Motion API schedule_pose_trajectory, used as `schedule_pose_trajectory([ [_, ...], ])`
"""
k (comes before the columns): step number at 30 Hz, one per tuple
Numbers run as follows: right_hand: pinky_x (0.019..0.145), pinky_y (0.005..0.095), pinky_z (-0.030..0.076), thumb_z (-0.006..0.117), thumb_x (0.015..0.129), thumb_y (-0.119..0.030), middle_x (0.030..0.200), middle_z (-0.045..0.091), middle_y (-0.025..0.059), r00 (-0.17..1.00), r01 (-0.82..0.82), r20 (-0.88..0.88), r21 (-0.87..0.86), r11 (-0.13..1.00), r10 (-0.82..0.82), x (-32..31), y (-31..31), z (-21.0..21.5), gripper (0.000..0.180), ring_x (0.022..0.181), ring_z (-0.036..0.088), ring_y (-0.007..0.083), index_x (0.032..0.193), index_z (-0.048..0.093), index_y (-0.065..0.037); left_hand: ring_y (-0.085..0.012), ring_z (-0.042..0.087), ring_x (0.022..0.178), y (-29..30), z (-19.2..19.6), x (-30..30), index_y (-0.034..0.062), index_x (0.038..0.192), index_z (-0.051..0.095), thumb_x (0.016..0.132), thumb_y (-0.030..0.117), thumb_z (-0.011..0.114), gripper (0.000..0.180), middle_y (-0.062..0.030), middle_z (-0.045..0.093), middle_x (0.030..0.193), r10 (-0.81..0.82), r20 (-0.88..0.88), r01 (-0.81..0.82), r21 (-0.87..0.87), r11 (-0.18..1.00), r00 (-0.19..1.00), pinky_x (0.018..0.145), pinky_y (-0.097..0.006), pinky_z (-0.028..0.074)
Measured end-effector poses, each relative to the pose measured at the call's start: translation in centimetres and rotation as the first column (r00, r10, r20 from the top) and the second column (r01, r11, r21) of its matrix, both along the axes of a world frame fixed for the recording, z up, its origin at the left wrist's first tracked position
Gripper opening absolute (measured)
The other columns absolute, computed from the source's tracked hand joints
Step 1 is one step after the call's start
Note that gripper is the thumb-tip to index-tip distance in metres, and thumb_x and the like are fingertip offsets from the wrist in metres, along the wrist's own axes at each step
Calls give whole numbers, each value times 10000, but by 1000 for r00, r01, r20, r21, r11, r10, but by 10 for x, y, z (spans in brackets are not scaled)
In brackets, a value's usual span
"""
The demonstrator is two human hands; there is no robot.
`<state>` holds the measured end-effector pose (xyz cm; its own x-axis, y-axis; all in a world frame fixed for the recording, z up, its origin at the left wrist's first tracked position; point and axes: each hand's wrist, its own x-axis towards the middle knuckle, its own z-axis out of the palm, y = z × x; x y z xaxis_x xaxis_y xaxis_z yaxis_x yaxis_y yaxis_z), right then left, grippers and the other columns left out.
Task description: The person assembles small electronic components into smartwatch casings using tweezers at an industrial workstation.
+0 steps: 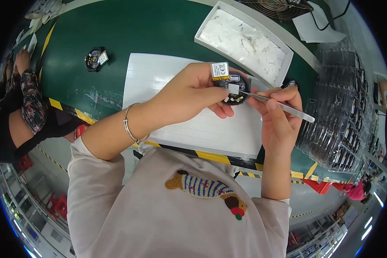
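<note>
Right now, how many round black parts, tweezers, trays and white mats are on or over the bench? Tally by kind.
Round black parts: 2, one in the left hand at, one on the bench
Tweezers: 1, in the right hand
Trays: 1, holding white pads
White mats: 1
Total: 5

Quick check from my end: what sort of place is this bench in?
Probably an electronics assembly line: a green bench edged with hazard tape, stacked clear plastic trays, a white tray of pads, and tweezers working a small round black part.
</note>
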<state>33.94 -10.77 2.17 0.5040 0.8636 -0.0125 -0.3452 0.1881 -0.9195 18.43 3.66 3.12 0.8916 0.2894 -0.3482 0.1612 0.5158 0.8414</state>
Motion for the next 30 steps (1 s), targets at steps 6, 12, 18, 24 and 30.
schedule_pose_trajectory([
  [6, 894, 447, 532, 604, 865, 35, 928, 595, 138, 985, 57, 165, 15, 998, -59, -10, -3, -5, 125, 936, 639, 239, 911, 491, 9, -160, 680, 794, -3, -2, -2, -14, 1274, 510, 883, -8, 431, 399, -142, 645, 1144, 14, 10, -14, -1, 1000, 1000, 707, -266, 570],
  [12, 942, 491, 491, 579, 864, 63, 925, 568, 157, 931, 46, 355, 113, 993, -83, -12, -3, -6, 131, 911, 620, 225, 927, 475, 14, -158, 679, 769, -6, -4, 0, -26, 1231, 543, 890, -12, 429, 360, -128, 661, 1025, 66, 52, -66, 4, 998, 996, 662, -273, 581],
  [18, 938, 474, 491, 568, 865, 68, 960, 570, 189, 896, 6, 440, 119, 993, -58, -16, -4, -2, 133, 933, 623, 266, 944, 469, 28, -128, 666, 700, -9, -7, 1, -29, 1128, 584, 902, 31, 516, 243, -96, 669, 888, 74, 40, -78, 97, 992, 996, 591, -240, 565],
  [24, 876, 449, 532, 578, 855, 62, 1006, 573, 250, 794, 35, 580, 255, 966, -182, -23, -8, -5, 166, 944, 639, 327, 975, 465, 36, -82, 553, 520, -4, -12, 2, 8, 1013, 539, 900, 39, 549, 117, -77, 658, 785, 163, -74, -155, 106, 982, 984, 445, -219, 452],
  [30, 878, 396, 521, 592, 839, 85, 1049, 608, 266, 707, 5, 696, 171, 985, -125, -25, -2, -6, 175, 1022, 635, 377, 973, 492, 36, -62, 472, 543, -12, -10, 2, 15, 1074, 519, 901, 46, 529, 176, -37, 588, 758, 127, 29, -131, 199, 971, 991, 477, -211, 382],
])
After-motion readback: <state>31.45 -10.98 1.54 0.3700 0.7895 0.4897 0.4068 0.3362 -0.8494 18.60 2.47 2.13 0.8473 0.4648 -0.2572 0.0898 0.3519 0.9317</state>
